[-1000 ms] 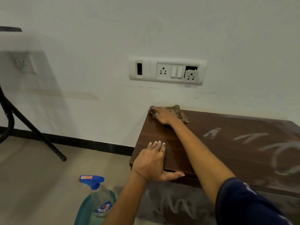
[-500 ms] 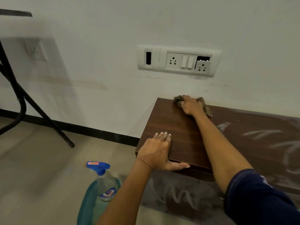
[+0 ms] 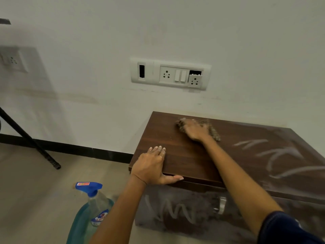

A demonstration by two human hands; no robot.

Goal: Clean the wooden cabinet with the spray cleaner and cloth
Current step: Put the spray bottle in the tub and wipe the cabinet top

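The low dark wooden cabinet [image 3: 184,155] stands against the white wall; its left part is clean, its right part and front carry grey dust with finger streaks. My right hand [image 3: 195,130] presses a brown checked cloth [image 3: 214,133] flat on the top near the back edge. My left hand [image 3: 152,167] lies flat on the front left corner, thumb along the front edge, holding nothing. The spray cleaner [image 3: 93,208], a blue-liquid bottle with a blue trigger, stands on the floor left of the cabinet, partly behind my left forearm.
A white switch and socket panel [image 3: 170,73] sits on the wall above the cabinet. A black stand leg [image 3: 35,145] slants to the floor at left. A second socket [image 3: 12,59] is on the far left wall. Beige floor tiles run left of the cabinet.
My right hand has slid the cloth along the back edge, from the far left corner rightward, and is blurred now. The left hand stays planted on the front corner.
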